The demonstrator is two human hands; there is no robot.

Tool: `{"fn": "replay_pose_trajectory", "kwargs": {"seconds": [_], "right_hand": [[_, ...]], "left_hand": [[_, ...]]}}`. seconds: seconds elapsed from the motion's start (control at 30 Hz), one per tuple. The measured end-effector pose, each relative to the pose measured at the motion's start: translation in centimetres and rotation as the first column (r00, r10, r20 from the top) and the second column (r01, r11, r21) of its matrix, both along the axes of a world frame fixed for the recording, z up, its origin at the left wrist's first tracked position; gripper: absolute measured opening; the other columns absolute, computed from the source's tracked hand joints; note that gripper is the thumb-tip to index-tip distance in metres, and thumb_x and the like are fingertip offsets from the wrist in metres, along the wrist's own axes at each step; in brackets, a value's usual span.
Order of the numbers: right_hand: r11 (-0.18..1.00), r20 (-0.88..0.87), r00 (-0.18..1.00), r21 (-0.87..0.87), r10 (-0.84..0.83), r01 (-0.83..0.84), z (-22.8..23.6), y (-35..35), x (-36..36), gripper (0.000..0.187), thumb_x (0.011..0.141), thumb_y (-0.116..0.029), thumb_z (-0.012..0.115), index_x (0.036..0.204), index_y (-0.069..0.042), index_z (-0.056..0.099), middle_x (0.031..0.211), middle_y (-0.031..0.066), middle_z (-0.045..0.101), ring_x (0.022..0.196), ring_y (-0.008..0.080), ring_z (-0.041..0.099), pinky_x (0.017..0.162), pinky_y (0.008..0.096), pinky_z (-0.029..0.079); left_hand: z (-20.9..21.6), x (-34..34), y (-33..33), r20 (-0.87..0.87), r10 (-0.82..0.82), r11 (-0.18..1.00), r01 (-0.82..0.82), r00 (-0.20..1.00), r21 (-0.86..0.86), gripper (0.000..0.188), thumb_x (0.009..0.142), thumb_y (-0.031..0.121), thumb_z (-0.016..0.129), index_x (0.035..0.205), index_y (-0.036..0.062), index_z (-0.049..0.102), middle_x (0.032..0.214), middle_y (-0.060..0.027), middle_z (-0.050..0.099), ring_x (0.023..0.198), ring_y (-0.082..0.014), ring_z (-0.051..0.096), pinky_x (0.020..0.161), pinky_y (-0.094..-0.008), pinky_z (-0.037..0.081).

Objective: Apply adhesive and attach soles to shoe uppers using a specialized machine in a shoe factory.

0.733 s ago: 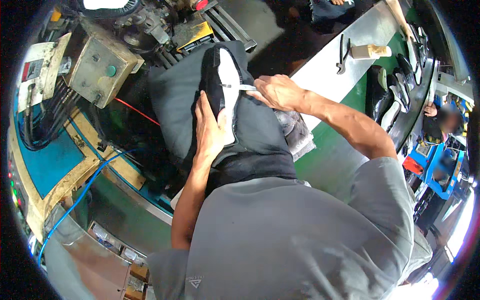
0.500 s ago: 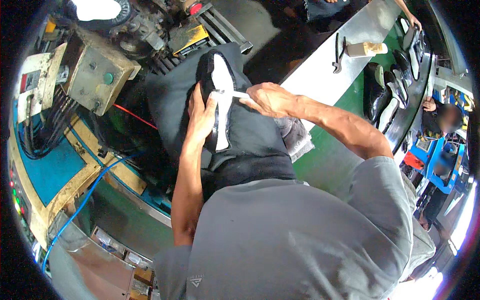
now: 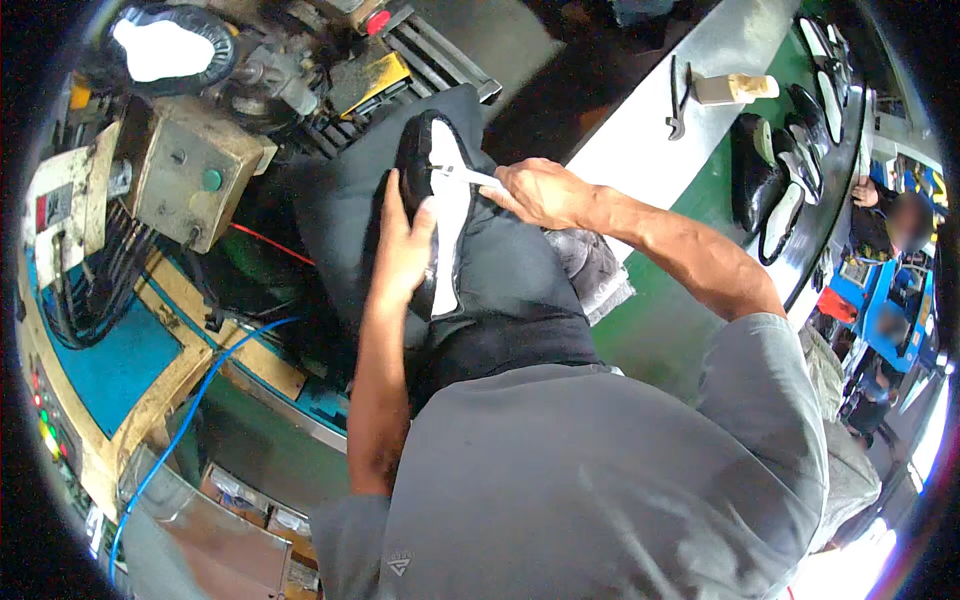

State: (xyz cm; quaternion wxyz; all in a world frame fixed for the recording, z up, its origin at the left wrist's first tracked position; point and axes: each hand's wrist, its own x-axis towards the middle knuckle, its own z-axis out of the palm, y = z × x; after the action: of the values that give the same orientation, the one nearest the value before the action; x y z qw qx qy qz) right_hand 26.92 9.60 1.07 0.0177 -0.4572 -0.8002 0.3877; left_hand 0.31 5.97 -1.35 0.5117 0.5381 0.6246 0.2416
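Right hand (image 3: 540,192), closed on tool (image 3: 468,176), now works further up shoe (image 3: 452,222) toward far edge of cloth (image 3: 525,290); left hand (image 3: 404,248) clasps shoe.

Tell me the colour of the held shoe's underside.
The shoe's underside is white down the middle, black around; best in the head view.

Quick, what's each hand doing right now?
Left hand: holding the black shoe with a long white underside, thumb uppermost.
Right hand: closed on a slim whitish tool lying across that underside.
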Motion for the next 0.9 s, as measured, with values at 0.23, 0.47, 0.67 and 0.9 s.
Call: {"fn": "replay_pose_trajectory", "kwargs": {"seconds": [0.23, 0.47, 0.67, 0.9], "right_hand": [[0.999, -0.128, 0.991, -0.02, -0.047, 0.045, -1.4, -0.2, 2.1, 0.041, 0.113, -0.033, 0.056, 0.119, 0.005, 0.069, 0.106, 0.0285, 0.072, 0.101, 0.0471, 0.071, 0.09, 0.054, 0.056], [0.976, 0.065, 0.995, 0.209, -0.079, 0.063, 2.0, 1.8, -1.0, 0.03, 0.091, -0.012, 0.069, 0.115, 0.001, 0.057, 0.11, 0.0279, 0.072, 0.091, 0.045, 0.076, 0.075, 0.0543, 0.061], [0.947, -0.022, 1.0, 0.321, 0.0, 0.008, 2.7, 3.0, -0.6, 0.028, 0.087, -0.014, 0.072, 0.103, 0.001, 0.056, 0.094, 0.0247, 0.07, 0.084, 0.0459, 0.073, 0.071, 0.0537, 0.058], [0.981, 0.215, 0.977, 0.19, -0.016, -0.026, -0.4, 3.1, -0.5, 0.02, 0.088, -0.01, 0.065, 0.103, 0.001, 0.056, 0.083, 0.0248, 0.07, 0.078, 0.0499, 0.072, 0.071, 0.0596, 0.058]], "left_hand": [[1.2, 1.4, 2.3, -0.002, 0.021, 0.995, -0.021, 1.0, -0.103, 0.068, 0.113, 0.035, 0.058, 0.166, -0.0006, 0.035, 0.165, -0.03, 0.044, 0.154, -0.0418, 0.044, 0.126, -0.0465, 0.035], [0.8, 1.3, 1.9, -0.127, -0.072, 0.996, 0.065, 0.989, -0.056, 0.078, 0.102, 0.021, 0.074, 0.165, -0.0004, 0.032, 0.159, -0.0306, 0.049, 0.149, -0.0426, 0.048, 0.124, -0.0457, 0.039], [-0.6, -0.4, 1.0, 0.157, 0.017, 0.997, -0.004, 0.987, -0.082, 0.086, 0.097, 0.012, 0.078, 0.166, -0.0009, 0.028, 0.164, -0.027, 0.045, 0.153, -0.0355, 0.045, 0.127, -0.0421, 0.034], [-1.6, -0.9, -0.1, 0.216, 0.069, 0.994, -0.048, 0.974, -0.102, 0.094, 0.092, -0.003, 0.076, 0.169, -0.0005, 0.023, 0.162, -0.0226, 0.044, 0.15, -0.0304, 0.045, 0.124, -0.0391, 0.038]]}}
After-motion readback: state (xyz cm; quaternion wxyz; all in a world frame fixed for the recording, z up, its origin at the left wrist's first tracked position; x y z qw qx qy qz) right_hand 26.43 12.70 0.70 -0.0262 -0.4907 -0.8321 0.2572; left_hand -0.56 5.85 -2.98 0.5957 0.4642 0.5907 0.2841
